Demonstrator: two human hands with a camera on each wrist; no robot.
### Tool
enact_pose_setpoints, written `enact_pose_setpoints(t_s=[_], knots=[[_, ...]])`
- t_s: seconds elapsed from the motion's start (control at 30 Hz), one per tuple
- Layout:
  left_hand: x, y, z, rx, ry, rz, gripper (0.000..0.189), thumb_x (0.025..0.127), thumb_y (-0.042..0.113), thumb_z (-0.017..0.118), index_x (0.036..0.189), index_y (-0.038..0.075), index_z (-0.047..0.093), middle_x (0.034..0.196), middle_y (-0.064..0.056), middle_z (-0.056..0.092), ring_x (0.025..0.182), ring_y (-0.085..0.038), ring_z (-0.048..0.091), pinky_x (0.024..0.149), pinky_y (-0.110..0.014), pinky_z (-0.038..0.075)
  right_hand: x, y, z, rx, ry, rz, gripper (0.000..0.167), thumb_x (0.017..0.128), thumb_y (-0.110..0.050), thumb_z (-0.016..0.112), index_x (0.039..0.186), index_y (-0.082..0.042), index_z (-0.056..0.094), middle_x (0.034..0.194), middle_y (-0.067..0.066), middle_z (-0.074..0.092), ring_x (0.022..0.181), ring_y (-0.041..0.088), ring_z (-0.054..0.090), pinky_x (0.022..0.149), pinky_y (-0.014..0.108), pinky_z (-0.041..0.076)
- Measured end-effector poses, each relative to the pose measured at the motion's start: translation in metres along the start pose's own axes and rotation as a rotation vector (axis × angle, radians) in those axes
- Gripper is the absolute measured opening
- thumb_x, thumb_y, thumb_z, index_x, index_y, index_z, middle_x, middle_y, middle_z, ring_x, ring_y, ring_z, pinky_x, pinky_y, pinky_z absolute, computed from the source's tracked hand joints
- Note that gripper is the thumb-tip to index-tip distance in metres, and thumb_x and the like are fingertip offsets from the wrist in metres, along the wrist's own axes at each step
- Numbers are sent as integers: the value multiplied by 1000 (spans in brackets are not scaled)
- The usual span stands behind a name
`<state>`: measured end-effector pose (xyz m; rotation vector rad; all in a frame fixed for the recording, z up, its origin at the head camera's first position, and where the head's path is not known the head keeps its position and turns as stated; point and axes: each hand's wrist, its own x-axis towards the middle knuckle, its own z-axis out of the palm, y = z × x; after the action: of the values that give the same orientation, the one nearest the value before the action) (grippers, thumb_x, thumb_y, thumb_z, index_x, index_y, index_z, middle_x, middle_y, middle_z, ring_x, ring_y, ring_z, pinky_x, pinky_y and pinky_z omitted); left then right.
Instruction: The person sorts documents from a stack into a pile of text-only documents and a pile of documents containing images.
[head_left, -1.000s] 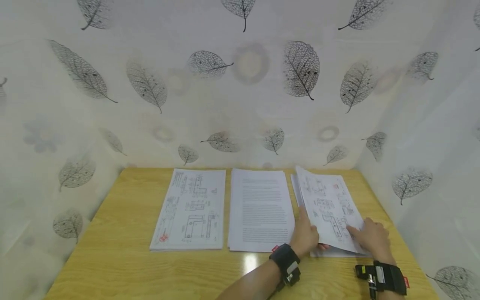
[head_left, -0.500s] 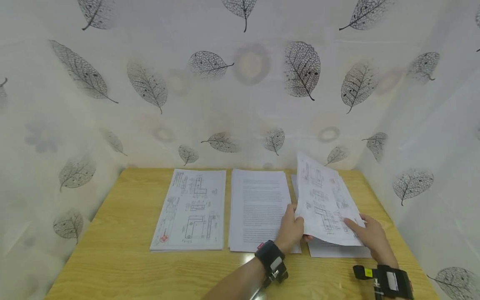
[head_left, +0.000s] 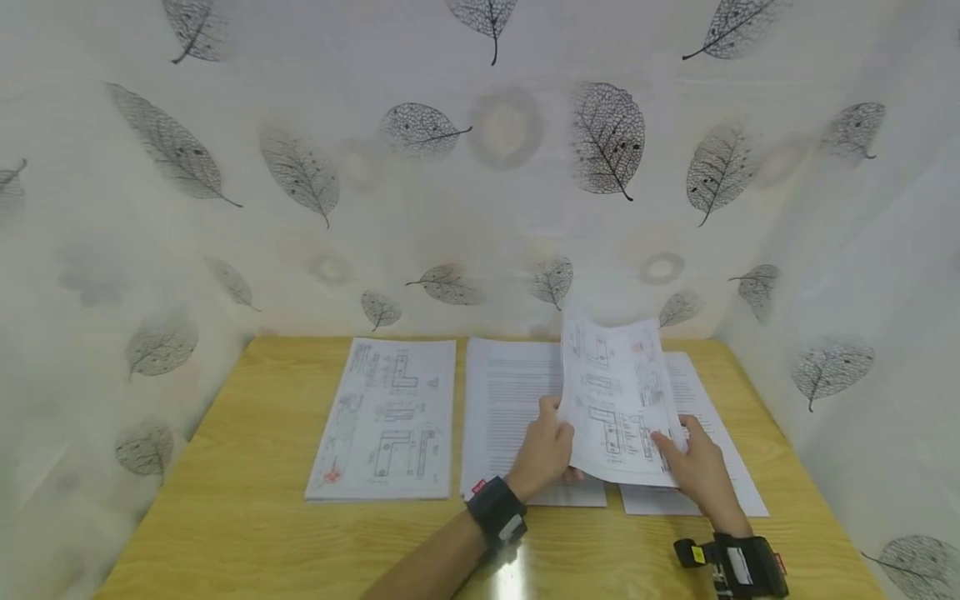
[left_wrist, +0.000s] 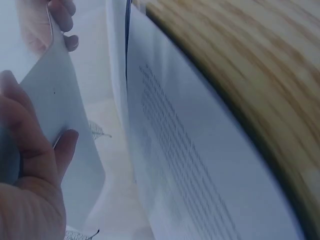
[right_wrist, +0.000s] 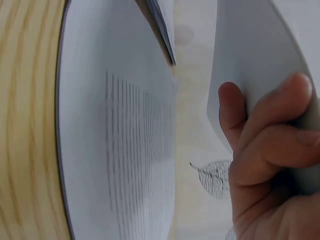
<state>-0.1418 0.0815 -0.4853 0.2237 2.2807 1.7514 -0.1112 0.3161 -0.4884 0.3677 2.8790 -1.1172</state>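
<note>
Both hands hold a sheaf of paper printed with technical drawings (head_left: 617,400), raised above the table and tilted up at its far edge. My left hand (head_left: 543,446) grips its left edge, and my right hand (head_left: 693,462) pinches its lower right edge with the thumb on top. In the left wrist view the fingers (left_wrist: 65,150) lie against the blank underside. In the right wrist view curled fingers (right_wrist: 275,130) support the sheaf from below. Beneath it are the middle stack of text pages (head_left: 513,417) and the right stack of text pages (head_left: 731,467), both partly hidden.
A stack of drawing sheets (head_left: 378,417) lies at the left of the wooden table (head_left: 247,467). A leaf-patterned curtain (head_left: 480,208) hangs behind the table and along both sides. Each wrist wears a black strap with a camera.
The drawing sheaf has been lifted off the right stack and carried left, partly over the middle stack. Both hands moved left with it, uncovering a text page on the right stack.
</note>
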Motion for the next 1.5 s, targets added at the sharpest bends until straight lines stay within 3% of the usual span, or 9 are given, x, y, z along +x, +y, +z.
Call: enact_pose_setpoints(t_s=[0.3, 0.4, 0.5, 0.6, 0.7, 0.87, 1.0, 1.27, 1.5], knots=[[-4, -11, -38, 122, 24, 11, 45, 104, 23, 39, 144, 4, 31, 88, -13, 66, 58, -14, 60, 48, -31, 47, -5, -24, 23, 121, -21, -27, 53, 101, -35, 54, 140, -5, 36, 94, 18, 63, 51, 18, 56, 40, 30, 45], [-6, -20, -50, 145, 36, -3, 50, 105, 23, 38, 149, 3, 25, 106, -19, 66, 68, -18, 63, 57, -35, 49, -8, -32, 34, 150, -23, -41, 48, 101, -30, 54, 141, -9, 37, 91, 16, 64, 49, 18, 56, 38, 31, 44], [-10, -27, -61, 170, 68, -43, 58, 104, 23, 39, 153, -1, 18, 127, -27, 59, 94, -28, 67, 80, -44, 54, -11, -39, 45, 162, -24, -62, 45, 101, -27, 53, 141, -11, 38, 94, 15, 64, 53, 18, 57, 40, 30, 46], [-14, -29, -71, 165, 106, -88, 63, 103, 21, 40, 154, -4, 12, 147, -31, 40, 130, -40, 50, 108, -53, 39, -14, -49, 54, 181, -30, -79, 47, 101, -27, 53, 142, -11, 38, 104, 15, 65, 63, 15, 60, 48, 28, 48], [-18, -31, -80, 160, 138, -125, 64, 103, 23, 40, 154, -3, 12, 155, -28, 28, 144, -39, 30, 116, -54, 25, -16, -59, 61, 212, -42, -75, 48, 101, -28, 54, 143, -11, 38, 109, 14, 64, 65, 15, 60, 49, 28, 48], [-26, -37, -99, 195, 175, -161, 61, 103, 31, 43, 152, 2, 22, 138, -23, 53, 118, -32, 59, 93, -45, 50, -21, -72, 74, 254, -61, -55, 47, 101, -29, 54, 142, -15, 38, 96, 14, 64, 47, 18, 55, 37, 31, 43], [-31, -44, -120, 238, 175, -187, 51, 102, 32, 47, 144, 6, 34, 110, -13, 64, 85, -19, 64, 66, -33, 51, -27, -84, 90, 297, -89, -81, 49, 101, -28, 54, 144, -15, 36, 89, 10, 63, 50, 16, 56, 37, 31, 44], [-42, -62, -159, 292, 213, -193, 49, 105, 35, 39, 144, 5, 36, 106, -11, 63, 83, -18, 61, 66, -33, 48, -31, -114, 113, 298, -179, -127, 38, 101, -28, 54, 134, -18, 40, 73, 4, 60, 42, 17, 53, 35, 29, 42], [-55, -72, -193, 377, 272, -211, 52, 106, 36, 34, 144, 0, 34, 113, -17, 61, 91, -22, 60, 71, -33, 48, -32, -141, 132, 332, -275, -231, 36, 101, -29, 52, 132, -14, 40, 81, 5, 65, 42, 16, 55, 35, 32, 44]])
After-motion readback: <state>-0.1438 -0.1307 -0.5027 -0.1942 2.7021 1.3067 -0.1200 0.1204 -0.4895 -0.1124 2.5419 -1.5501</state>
